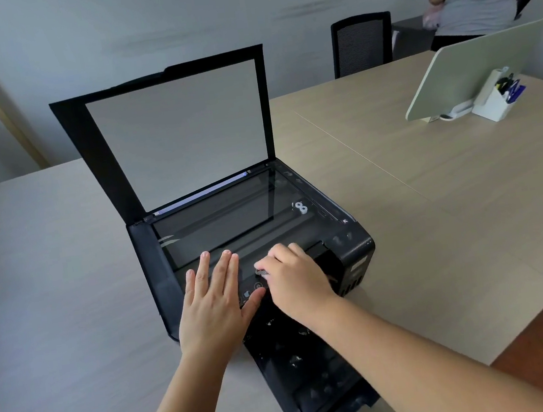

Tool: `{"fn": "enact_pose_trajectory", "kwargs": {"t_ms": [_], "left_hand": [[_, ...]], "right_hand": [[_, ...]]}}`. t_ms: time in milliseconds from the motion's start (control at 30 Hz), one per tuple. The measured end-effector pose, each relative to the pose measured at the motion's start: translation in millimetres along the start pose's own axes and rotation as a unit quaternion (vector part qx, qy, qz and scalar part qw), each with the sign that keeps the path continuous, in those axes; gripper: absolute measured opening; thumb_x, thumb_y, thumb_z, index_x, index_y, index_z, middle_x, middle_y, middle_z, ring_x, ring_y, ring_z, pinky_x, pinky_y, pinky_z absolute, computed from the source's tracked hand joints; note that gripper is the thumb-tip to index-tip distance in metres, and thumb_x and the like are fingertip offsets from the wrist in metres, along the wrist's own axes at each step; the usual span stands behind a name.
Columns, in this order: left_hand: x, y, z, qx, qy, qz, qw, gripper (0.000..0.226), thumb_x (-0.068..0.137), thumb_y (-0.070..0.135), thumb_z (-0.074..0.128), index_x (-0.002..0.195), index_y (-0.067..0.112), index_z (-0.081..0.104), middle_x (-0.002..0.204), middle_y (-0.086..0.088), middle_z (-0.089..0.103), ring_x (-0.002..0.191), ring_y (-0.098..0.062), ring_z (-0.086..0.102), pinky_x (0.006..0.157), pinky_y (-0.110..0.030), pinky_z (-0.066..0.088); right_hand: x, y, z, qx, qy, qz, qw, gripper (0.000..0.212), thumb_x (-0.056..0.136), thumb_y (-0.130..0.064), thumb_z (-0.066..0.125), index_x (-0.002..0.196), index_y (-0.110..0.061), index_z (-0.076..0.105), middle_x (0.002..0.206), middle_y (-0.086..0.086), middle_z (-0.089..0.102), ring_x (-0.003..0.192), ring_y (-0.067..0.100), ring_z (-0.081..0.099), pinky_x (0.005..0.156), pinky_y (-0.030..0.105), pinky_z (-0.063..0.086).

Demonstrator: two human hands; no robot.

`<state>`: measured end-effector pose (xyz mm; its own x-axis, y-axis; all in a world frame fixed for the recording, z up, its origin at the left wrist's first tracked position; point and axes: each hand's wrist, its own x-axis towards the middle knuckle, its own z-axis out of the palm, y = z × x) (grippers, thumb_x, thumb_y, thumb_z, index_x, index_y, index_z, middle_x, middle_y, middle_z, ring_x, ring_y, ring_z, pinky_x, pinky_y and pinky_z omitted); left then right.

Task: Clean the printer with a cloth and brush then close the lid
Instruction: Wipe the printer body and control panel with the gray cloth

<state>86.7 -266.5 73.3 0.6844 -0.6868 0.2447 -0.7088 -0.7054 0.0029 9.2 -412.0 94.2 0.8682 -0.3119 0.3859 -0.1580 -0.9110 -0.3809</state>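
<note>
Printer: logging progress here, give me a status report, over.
Left hand flat on the printer front. Right hand closed on a small dark item, brush or cloth unclear. Lid up, glass exposed. Nothing blocking the lid.

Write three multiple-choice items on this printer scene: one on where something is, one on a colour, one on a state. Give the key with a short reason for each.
1. Where does the left hand rest?
A. flat on the front edge of the printer
B. on the table beside the pen holder
C. on the raised lid

2. What colour is the pen holder on the table?
A. red
B. white
C. black

3. How does the printer's lid stand?
A. shut flat
B. taken off and laid on the table
C. open, raised upright behind the glass

Key: 1 A, the palm lies spread by the control panel, next to the right hand, whose fingers pinch a small dark item; 2 B, its body is plainly white; 3 C, the scanner glass lies bare below the raised lid.
</note>
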Motion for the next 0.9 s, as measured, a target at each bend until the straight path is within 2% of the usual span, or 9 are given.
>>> {"fn": "enact_pose_trajectory", "kwargs": {"t_ms": [67, 133, 200, 400, 500, 633, 733, 833, 900], "left_hand": [[0, 0, -1, 0.0, 0.001, -0.002, 1.0, 0.079, 0.092, 0.067, 0.025, 0.143, 0.011, 0.045, 0.147, -0.004, 0.047, 0.144, -0.032, 0.028, 0.114, -0.05, 0.026], [0, 0, -1, 0.001, 0.004, -0.002, 1.0, 0.078, 0.092, 0.067, 0.026, 0.142, 0.01, 0.046, 0.146, -0.004, 0.048, 0.143, -0.032, 0.029, 0.114, -0.05, 0.027], [0, 1, -1, 0.004, 0.006, 0.003, 1.0, 0.078, 0.092, 0.066, 0.026, 0.142, 0.01, 0.047, 0.146, -0.004, 0.048, 0.143, -0.032, 0.03, 0.114, -0.05, 0.026], [0, 0, -2, 0.001, -0.002, 0.001, 1.0, 0.079, 0.095, 0.065, 0.015, 0.141, 0.01, 0.047, 0.146, -0.005, 0.048, 0.142, -0.033, 0.032, 0.113, -0.05, 0.027], [0, -1, 0, 0.0, 0.002, -0.002, 1.0, 0.079, 0.091, 0.067, 0.025, 0.141, 0.01, 0.048, 0.146, -0.004, 0.048, 0.143, -0.032, 0.031, 0.113, -0.049, 0.028], [1, 0, -1, -0.001, 0.005, -0.002, 1.0, 0.078, 0.092, 0.066, 0.026, 0.141, 0.01, 0.048, 0.146, -0.004, 0.049, 0.142, -0.033, 0.032, 0.113, -0.05, 0.029], [2, 0, 0, -0.002, 0.0, -0.001, 1.0, 0.077, 0.092, 0.065, 0.027, 0.141, 0.011, 0.048, 0.146, -0.004, 0.048, 0.142, -0.033, 0.032, 0.113, -0.05, 0.03], [2, -1, 1, -0.004, -0.003, 0.001, 1.0, 0.074, 0.09, 0.061, 0.028, 0.141, 0.011, 0.049, 0.146, -0.004, 0.049, 0.142, -0.032, 0.032, 0.112, -0.051, 0.032], [1, -1, 1, -0.004, 0.0, 0.0, 1.0, 0.076, 0.09, 0.063, 0.028, 0.141, 0.011, 0.048, 0.146, -0.004, 0.048, 0.143, -0.032, 0.031, 0.113, -0.05, 0.029]], "right_hand": [[5, 21, -13, -0.028, 0.007, 0.028, 0.999, 0.025, 0.083, -0.014, 0.052, 0.093, -0.02, 0.074, 0.087, 0.002, 0.067, 0.078, 0.029, 0.057, 0.067, 0.031, 0.052], [12, 53, -31, -0.055, 0.006, 0.149, 0.987, 0.026, 0.086, -0.008, 0.055, 0.1, -0.019, 0.073, 0.097, 0.005, 0.067, 0.09, 0.031, 0.054, 0.073, 0.035, 0.049], [17, 63, -36, -0.067, -0.009, 0.201, 0.977, 0.028, 0.089, -0.009, 0.053, 0.107, -0.019, 0.071, 0.105, 0.005, 0.065, 0.099, 0.03, 0.05, 0.078, 0.035, 0.046], [12, -19, -2, 0.015, -0.086, 0.023, 0.996, 0.026, 0.086, -0.012, 0.058, 0.106, -0.02, 0.071, 0.102, 0.004, 0.065, 0.097, 0.027, 0.051, 0.082, 0.037, 0.048], [18, 17, -17, -0.022, -0.06, 0.081, 0.995, 0.03, 0.085, -0.01, 0.056, 0.106, -0.023, 0.072, 0.102, 0.002, 0.065, 0.099, 0.028, 0.051, 0.079, 0.034, 0.046], [25, 54, -32, -0.088, -0.039, 0.182, 0.979, 0.033, 0.088, -0.007, 0.051, 0.111, -0.021, 0.07, 0.107, 0.004, 0.064, 0.102, 0.028, 0.049, 0.078, 0.032, 0.044], [24, 10, -15, -0.038, -0.043, 0.125, 0.99, 0.031, 0.085, -0.007, 0.055, 0.108, -0.019, 0.072, 0.104, 0.007, 0.064, 0.101, 0.029, 0.05, 0.081, 0.032, 0.043], [17, -31, -1, 0.008, -0.1, 0.048, 0.994, 0.029, 0.088, -0.013, 0.054, 0.111, -0.021, 0.069, 0.106, 0.005, 0.063, 0.105, 0.025, 0.048, 0.085, 0.033, 0.044], [19, -26, -12, 0.062, -0.103, 0.068, 0.99, 0.027, 0.09, -0.015, 0.054, 0.108, -0.025, 0.07, 0.107, 0.0, 0.064, 0.106, 0.02, 0.049, 0.088, 0.03, 0.045]]}}
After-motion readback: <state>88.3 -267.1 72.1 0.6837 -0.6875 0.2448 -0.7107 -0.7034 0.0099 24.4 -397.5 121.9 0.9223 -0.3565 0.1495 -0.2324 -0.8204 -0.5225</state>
